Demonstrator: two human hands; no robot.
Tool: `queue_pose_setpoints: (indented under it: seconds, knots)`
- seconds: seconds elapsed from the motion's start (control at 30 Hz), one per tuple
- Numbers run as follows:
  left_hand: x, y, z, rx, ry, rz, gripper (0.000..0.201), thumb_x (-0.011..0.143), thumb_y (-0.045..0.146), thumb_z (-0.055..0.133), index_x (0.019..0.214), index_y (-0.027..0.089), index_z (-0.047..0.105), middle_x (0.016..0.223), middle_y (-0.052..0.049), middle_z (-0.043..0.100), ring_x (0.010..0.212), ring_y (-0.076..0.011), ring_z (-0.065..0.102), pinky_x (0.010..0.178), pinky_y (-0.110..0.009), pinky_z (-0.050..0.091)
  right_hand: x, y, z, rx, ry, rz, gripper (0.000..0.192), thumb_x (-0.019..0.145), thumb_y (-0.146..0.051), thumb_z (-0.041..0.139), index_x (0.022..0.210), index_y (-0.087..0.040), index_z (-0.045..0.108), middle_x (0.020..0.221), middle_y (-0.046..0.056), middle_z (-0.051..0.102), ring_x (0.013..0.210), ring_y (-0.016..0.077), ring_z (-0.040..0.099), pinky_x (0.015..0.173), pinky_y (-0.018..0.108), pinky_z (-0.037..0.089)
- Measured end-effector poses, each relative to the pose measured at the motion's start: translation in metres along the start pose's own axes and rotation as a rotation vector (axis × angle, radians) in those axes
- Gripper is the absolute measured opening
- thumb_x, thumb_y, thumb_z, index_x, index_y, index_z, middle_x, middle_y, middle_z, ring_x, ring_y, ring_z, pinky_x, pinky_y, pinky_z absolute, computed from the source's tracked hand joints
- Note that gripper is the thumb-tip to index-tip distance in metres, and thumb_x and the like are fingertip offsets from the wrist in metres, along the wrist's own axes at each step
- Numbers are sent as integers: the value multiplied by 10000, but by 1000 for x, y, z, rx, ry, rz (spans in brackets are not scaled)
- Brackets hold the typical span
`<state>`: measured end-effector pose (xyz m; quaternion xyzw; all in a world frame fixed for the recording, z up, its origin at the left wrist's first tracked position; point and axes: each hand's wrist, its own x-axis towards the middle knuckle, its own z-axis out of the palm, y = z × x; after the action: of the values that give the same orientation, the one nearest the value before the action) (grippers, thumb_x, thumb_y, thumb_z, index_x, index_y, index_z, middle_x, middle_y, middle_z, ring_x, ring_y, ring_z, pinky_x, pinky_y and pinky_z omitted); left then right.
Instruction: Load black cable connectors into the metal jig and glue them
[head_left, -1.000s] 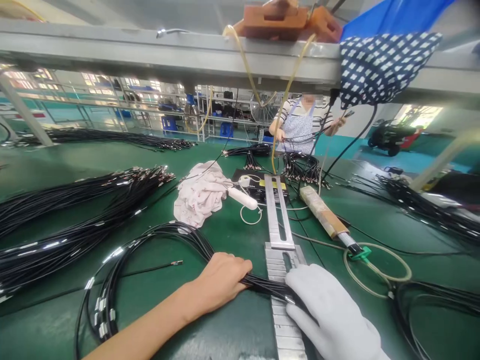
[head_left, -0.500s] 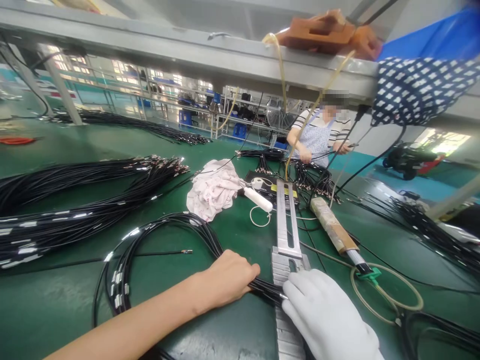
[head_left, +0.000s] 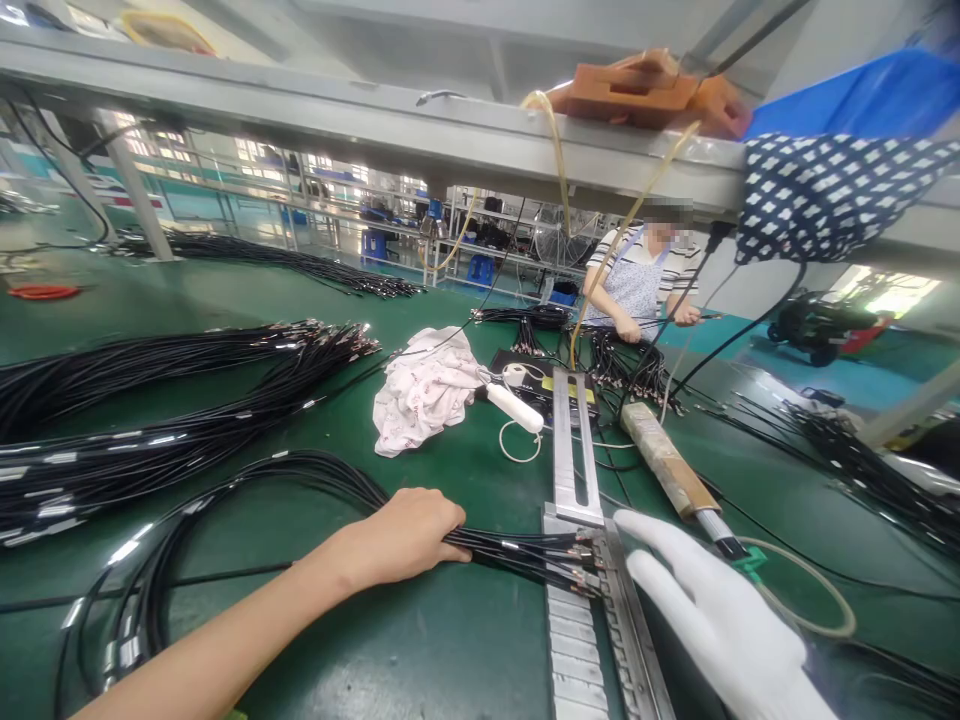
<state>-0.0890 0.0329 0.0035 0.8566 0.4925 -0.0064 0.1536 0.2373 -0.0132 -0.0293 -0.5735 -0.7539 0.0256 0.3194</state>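
My bare left hand [head_left: 420, 535] is closed around a bundle of black cables [head_left: 502, 550], just left of a slotted metal fixture [head_left: 574, 620]. The cables' metal-tipped ends lie across the fixture, spread side by side near its toothed rail [head_left: 626, 610]. Behind my left hand, the rest of the bundle curves away to the left in a loop. My right hand [head_left: 705, 600], in a white glove, is open beside the rail, thumb and fingers apart, holding nothing. It is clear of the cable ends.
Thick cable bundles [head_left: 150, 430] lie at left. A crumpled cloth [head_left: 427, 385] and a white-handled tool [head_left: 516, 407] sit beyond my left hand. A taped tool [head_left: 667, 460] rests at right. A shelf beam [head_left: 375, 120] crosses overhead. A co-worker [head_left: 641, 280] handles cables opposite.
My right hand has let go of the cable ends and moved right, opening. My left hand has shifted left along with the bundle, and the cable ends now show on the fixture.
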Motion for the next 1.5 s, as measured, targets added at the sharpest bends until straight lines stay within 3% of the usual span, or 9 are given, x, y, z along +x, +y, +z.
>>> queue_pose_setpoints:
  seconds: [0.13, 0.3, 0.47, 0.67, 0.83, 0.9, 1.1, 1.33, 1.5]
  knots:
    - [-2, 3, -10, -128, -26, 0, 355, 800, 314, 756, 634, 215, 459, 611, 36, 476, 687, -206, 550, 572, -247, 294, -21, 2, 29, 139, 5, 58, 369, 970, -475, 512, 1187, -251, 710, 1256, 60, 708, 1180, 264, 656, 1057, 457, 534]
    - [-3, -2, -16, -378, -164, 80, 414, 832, 463, 667, 615, 207, 426, 594, 72, 318, 534, -109, 326, 486, -241, 222, -27, 11, 30, 263, 36, 168, 406, 1010, -456, 435, 1269, -242, 663, 1341, 75, 658, 1268, 258, 594, 1140, 470, 450]
    - [2, -11, 2, -417, -115, 103, 341, 825, 460, 702, 672, 193, 554, 701, 51, 472, 643, -132, 464, 590, -230, 339, -27, 22, 28, 343, -85, 228, 437, 1027, -477, 382, 1234, -241, 686, 1325, 70, 673, 1263, 243, 601, 1136, 434, 451]
    - [-2, 13, 16, -412, 112, 172, 314, 862, 381, 735, 1130, 253, 632, 1124, -24, 603, 1089, -214, 564, 946, -287, 436, -28, 26, 33, 261, -105, 142, 400, 993, -474, 474, 1236, -250, 700, 1315, 68, 681, 1232, 257, 627, 1098, 426, 495]
    - [5, 37, 30, -495, 174, 234, 45, 934, 220, 622, 956, 214, 661, 1002, -22, 651, 975, -194, 595, 910, -300, 438, -24, 12, 30, 224, -51, -40, 335, 977, -428, 511, 1138, -258, 751, 1204, 59, 737, 1136, 262, 683, 1031, 427, 559]
    - [8, 41, 32, -522, 211, 199, 94, 935, 170, 566, 883, 201, 638, 929, -10, 649, 896, -178, 594, 853, -290, 439, -23, 7, 28, 222, -16, -77, 331, 976, -421, 507, 1087, -249, 767, 1152, 69, 753, 1099, 265, 697, 994, 429, 582]
    - [8, 39, 34, -580, 260, 111, 155, 965, 200, 452, 984, 215, 605, 838, 18, 631, 756, -151, 572, 698, -255, 433, -23, -8, 22, 305, -18, 22, 428, 981, -495, 442, 1080, -246, 776, 980, 79, 786, 992, 268, 728, 938, 438, 599]
    - [14, 41, 24, -526, 270, 96, 216, 969, 278, 469, 828, 200, 613, 846, -5, 628, 749, -156, 560, 690, -263, 410, -15, -28, 24, 421, 18, 356, 494, 901, -557, 436, 1077, -247, 777, 970, 79, 792, 869, 279, 746, 864, 452, 616]
    - [31, 40, 12, -457, 249, 87, 212, 959, 307, 506, 809, 204, 615, 790, 3, 618, 708, -160, 534, 647, -268, 376, -17, -30, 24, 442, 5, 277, 425, 952, -440, 414, 950, -256, 796, 931, 53, 789, 795, 229, 734, 822, 361, 607]
